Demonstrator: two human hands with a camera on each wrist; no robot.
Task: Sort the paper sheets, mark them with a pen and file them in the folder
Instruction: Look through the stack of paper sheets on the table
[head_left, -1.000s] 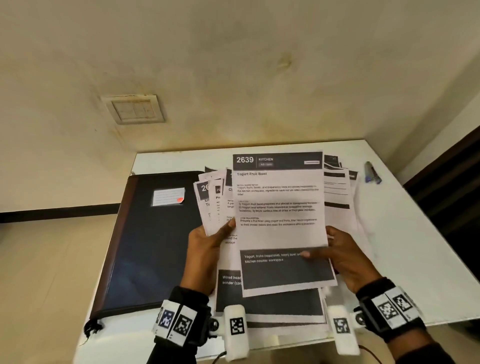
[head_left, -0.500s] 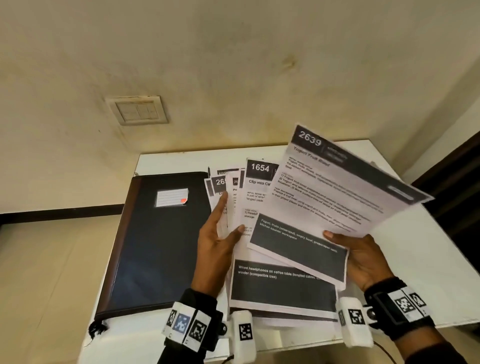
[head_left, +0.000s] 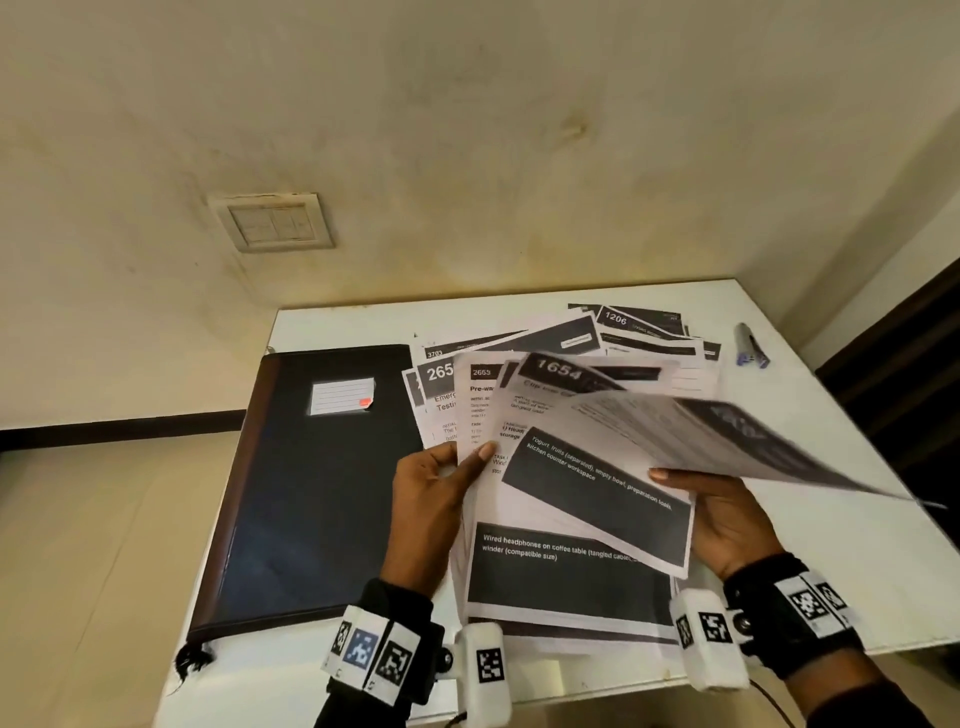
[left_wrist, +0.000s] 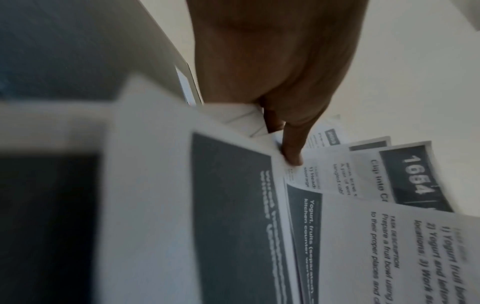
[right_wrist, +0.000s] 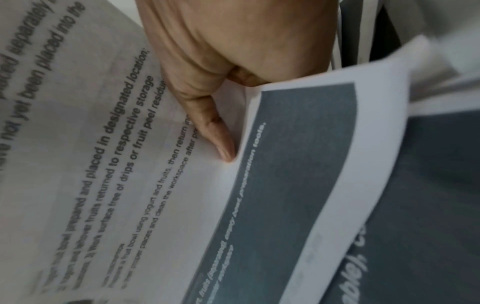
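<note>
My right hand (head_left: 727, 514) pinches the top sheet (head_left: 675, 457), thumb on top, tilting it right. My left hand (head_left: 431, 488) grasps the fanned stack (head_left: 545, 571) over the bench (head_left: 857, 571). Folder (head_left: 311, 483) lies closed left; pen (head_left: 750, 345) far right.

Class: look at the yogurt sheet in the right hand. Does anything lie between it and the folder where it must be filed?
Yes. The left hand holds a fan of sheets between the yogurt sheet, held by the right hand, and the folder, which is closed.
</note>
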